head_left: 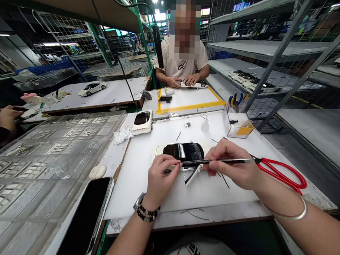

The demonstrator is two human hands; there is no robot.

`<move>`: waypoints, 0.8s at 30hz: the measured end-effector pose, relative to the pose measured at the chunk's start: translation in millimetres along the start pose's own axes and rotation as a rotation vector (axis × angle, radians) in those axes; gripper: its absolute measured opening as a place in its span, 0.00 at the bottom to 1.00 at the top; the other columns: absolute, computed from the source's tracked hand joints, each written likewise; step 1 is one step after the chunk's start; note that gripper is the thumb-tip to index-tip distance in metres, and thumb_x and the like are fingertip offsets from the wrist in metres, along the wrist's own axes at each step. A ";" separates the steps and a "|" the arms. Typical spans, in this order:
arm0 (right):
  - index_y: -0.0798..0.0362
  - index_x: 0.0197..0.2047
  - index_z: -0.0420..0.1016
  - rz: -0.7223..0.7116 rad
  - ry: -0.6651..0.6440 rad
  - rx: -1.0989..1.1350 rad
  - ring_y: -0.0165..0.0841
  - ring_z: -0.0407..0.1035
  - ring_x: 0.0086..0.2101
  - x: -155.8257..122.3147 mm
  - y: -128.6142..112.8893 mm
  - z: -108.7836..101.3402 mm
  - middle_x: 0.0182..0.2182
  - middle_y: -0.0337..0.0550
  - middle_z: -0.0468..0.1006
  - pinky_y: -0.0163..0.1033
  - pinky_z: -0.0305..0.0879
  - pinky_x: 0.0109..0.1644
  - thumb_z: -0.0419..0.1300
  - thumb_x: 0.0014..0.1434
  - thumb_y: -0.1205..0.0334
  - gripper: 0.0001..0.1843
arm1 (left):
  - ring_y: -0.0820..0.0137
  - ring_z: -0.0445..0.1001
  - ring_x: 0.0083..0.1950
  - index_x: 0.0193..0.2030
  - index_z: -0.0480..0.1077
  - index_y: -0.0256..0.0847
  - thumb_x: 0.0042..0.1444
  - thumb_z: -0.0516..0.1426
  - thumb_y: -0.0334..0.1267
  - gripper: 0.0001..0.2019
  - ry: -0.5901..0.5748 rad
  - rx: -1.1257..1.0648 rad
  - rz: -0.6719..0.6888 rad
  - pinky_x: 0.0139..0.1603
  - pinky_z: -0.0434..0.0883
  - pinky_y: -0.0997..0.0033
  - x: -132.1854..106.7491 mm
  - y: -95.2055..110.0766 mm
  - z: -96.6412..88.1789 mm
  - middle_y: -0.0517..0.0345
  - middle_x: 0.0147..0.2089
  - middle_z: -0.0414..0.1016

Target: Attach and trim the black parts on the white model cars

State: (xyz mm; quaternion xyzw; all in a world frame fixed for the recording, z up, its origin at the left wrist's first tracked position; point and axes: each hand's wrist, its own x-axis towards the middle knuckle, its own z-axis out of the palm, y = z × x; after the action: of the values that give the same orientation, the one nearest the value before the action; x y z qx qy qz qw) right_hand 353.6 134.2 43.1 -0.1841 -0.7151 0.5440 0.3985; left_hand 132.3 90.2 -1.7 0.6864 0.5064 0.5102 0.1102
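Observation:
A white model car with a dark roof and windows lies on the white work board in front of me. Its near-side door stands swung out. My right hand is closed around slim metal tweezers, their tips pointing left across the car's near side. At those tips, the thumb and forefinger of my left hand are pinched together; whatever is between them is too small to make out. Red-handled scissors lie beyond my right wrist, partly hidden by it.
Left are a phone, a white oval case, and clear trays of white parts. Another model car stands at the board's back left, a clear tool box at back right. Across, a co-worker handles a car.

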 end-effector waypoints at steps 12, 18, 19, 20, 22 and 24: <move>0.48 0.49 0.69 0.670 0.142 -1.139 0.38 0.71 0.36 -95.1 -16.7 -114.6 0.40 0.46 0.76 0.42 0.66 0.38 0.43 0.67 0.50 0.19 | 0.71 0.74 0.39 0.35 0.75 0.41 0.55 0.58 0.26 0.07 -0.027 -0.030 0.025 0.39 0.74 0.72 -15.7 9.2 4.5 0.56 0.37 0.74; 0.55 0.37 0.70 0.692 0.194 -1.364 0.42 0.73 0.35 -134.3 44.3 -137.3 0.39 0.54 0.75 0.44 0.66 0.35 0.51 0.60 0.60 0.10 | 0.71 0.75 0.40 0.37 0.75 0.42 0.54 0.59 0.25 0.08 -0.006 -0.083 0.013 0.40 0.75 0.72 -28.4 8.1 8.6 0.56 0.38 0.75; 0.54 0.35 0.69 0.647 0.234 -1.414 0.41 0.72 0.31 -134.6 47.4 -133.0 0.36 0.53 0.75 0.43 0.65 0.32 0.51 0.59 0.61 0.08 | 0.71 0.76 0.41 0.37 0.75 0.42 0.55 0.59 0.25 0.08 -0.010 -0.103 0.004 0.41 0.76 0.72 -29.2 7.4 8.6 0.56 0.38 0.75; 0.54 0.33 0.67 0.618 0.269 -1.456 0.40 0.71 0.27 -133.8 48.4 -128.9 0.32 0.51 0.74 0.43 0.64 0.29 0.52 0.58 0.61 0.06 | 0.71 0.76 0.41 0.37 0.75 0.42 0.55 0.59 0.25 0.08 -0.017 -0.122 -0.007 0.42 0.76 0.71 -29.6 6.8 8.6 0.56 0.39 0.76; 0.52 0.29 0.63 0.627 0.288 -1.478 0.38 0.68 0.22 -131.4 46.0 -125.3 0.25 0.47 0.72 0.42 0.61 0.25 0.53 0.58 0.60 0.07 | 0.70 0.76 0.42 0.37 0.75 0.42 0.55 0.58 0.25 0.08 -0.026 -0.156 -0.032 0.42 0.76 0.70 -30.0 6.5 8.7 0.56 0.39 0.76; 0.51 0.30 0.64 0.680 0.217 -1.416 0.38 0.68 0.21 -132.7 40.2 -131.1 0.24 0.47 0.72 0.42 0.61 0.24 0.53 0.59 0.58 0.08 | 0.70 0.77 0.41 0.36 0.75 0.42 0.55 0.58 0.25 0.08 -0.024 -0.185 -0.059 0.43 0.76 0.69 -29.9 7.2 8.8 0.56 0.39 0.77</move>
State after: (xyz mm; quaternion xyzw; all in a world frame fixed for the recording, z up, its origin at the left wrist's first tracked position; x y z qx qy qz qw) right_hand 529.3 138.2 -31.3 -0.6542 -0.7528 0.0305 0.0661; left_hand 144.6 65.9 -18.5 0.6643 0.4757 0.5429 0.1941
